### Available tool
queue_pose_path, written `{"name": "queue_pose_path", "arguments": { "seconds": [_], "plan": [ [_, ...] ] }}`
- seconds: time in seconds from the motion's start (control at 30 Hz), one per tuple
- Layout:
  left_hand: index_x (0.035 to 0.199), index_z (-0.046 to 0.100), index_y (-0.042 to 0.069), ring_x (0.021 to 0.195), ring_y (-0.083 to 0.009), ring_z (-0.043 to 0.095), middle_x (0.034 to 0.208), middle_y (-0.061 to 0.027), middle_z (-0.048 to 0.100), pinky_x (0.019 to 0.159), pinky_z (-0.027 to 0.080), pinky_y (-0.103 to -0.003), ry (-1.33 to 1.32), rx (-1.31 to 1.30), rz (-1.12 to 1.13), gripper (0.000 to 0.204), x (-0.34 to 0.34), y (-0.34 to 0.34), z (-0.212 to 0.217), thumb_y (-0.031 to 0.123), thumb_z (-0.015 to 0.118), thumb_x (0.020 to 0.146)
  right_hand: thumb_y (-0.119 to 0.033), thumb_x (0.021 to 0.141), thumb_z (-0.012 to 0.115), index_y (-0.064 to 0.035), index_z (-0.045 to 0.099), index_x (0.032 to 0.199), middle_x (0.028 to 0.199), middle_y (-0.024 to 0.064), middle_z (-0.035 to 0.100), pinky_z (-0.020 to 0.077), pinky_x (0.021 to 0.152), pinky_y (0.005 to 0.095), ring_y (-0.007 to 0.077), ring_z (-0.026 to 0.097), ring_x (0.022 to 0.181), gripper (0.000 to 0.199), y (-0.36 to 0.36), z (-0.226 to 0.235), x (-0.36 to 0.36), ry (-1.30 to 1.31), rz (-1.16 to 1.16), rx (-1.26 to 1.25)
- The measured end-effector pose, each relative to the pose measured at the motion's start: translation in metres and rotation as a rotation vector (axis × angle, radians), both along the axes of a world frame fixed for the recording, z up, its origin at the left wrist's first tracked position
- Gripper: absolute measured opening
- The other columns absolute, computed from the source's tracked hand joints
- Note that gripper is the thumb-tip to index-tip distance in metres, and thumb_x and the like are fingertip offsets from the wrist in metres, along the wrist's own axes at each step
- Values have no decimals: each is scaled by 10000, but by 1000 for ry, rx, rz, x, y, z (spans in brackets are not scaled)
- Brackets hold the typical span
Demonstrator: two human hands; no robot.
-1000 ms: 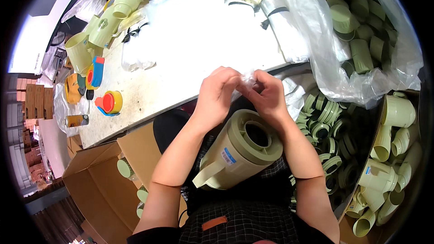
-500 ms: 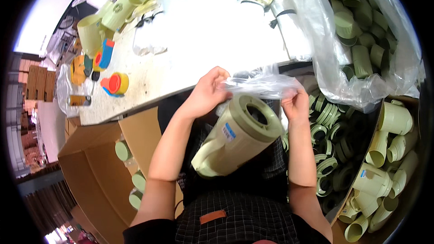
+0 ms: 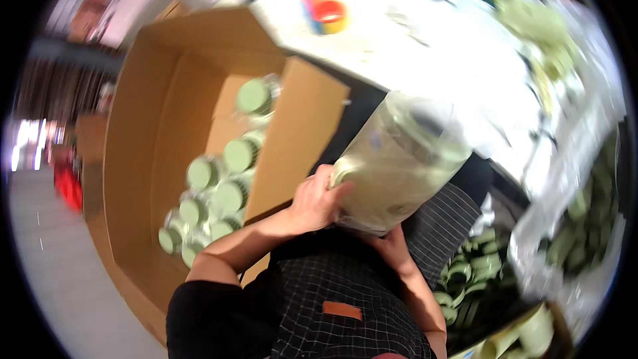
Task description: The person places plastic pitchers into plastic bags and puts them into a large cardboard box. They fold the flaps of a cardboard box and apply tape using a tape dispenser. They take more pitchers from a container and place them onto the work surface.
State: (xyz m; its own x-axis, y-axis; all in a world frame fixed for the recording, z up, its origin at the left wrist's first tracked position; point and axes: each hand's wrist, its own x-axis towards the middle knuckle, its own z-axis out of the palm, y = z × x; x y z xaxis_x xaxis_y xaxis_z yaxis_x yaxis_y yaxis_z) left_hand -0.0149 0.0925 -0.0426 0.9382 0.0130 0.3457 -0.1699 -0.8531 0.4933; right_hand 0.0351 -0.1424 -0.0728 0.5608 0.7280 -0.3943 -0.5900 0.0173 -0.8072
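A pale green jug (image 3: 392, 183) stands tilted over my lap, its top leaning away from me to the right. A clear plastic bag (image 3: 442, 110) covers it, with loose film around the top. My left hand (image 3: 319, 199) is closed on the jug's left side by the handle, through the film. Beneath the jug's lower end, my right hand (image 3: 392, 249) supports it, its fingers partly hidden behind the jug and blurred.
On the left stands an open carton (image 3: 149, 126) with several green-topped items (image 3: 229, 196) in clear wrap. A white-covered table (image 3: 465, 46) holds a red, yellow and blue tape dispenser (image 3: 328, 16). At right are green rings (image 3: 458, 272), jug bodies (image 3: 531, 336) and a plastic-lined container (image 3: 531, 252).
My view has swung left toward the carton. The bag, earlier stretched between both hands above the jug, now covers it. Both hands have moved down to the jug's side and lower end.
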Motion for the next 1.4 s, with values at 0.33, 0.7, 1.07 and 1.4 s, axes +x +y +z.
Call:
{"name": "queue_pose_path", "arguments": {
  "seconds": [0.33, 0.7, 1.07, 1.4],
  "plan": [
    [1268, 555, -4, 1035, -194, 624, 1139, -115, 664, 925, 491, -342, 100, -425, 994, 342, -233, 195, 63, 209, 429, 1031, -21, 769, 797, -36, 406, 1461, 1253, 127, 607, 524, 856, 320, 217, 640, 936, 795, 178, 135, -13, -662, 630, 435],
    [1398, 486, -6, 1140, -304, 620, 1306, -155, 614, 1007, 487, -418, 29, -1321, 1470, 527, -569, 264, -127, 347, 431, 1011, 18, 872, 673, -31, 505, 1331, 1087, 75, 639, 500, 824, 272, 122, 600, 883, 492, 104, 62, 36, -472, 523, -121],
    [1308, 466, 16, 1215, -289, 497, 1285, -145, 512, 1086, 361, -396, -213, -236, 440, 478, 77, 141, 73, 15, 609, 852, -18, 875, 688, -45, 551, 1283, 1032, 71, 654, 499, 755, 268, 130, 612, 844, 432, 108, 40, 137, -624, 178, -193],
    [1292, 548, -2, 1139, -285, 584, 1234, -159, 623, 966, 467, -406, 34, -469, 604, 569, 591, 347, -100, 274, 753, 838, -134, 857, 724, -56, 600, 1219, 1096, 137, 658, 543, 852, 388, 296, 661, 1002, 391, 78, 9, 197, -656, 11, -243]
  ]
}}
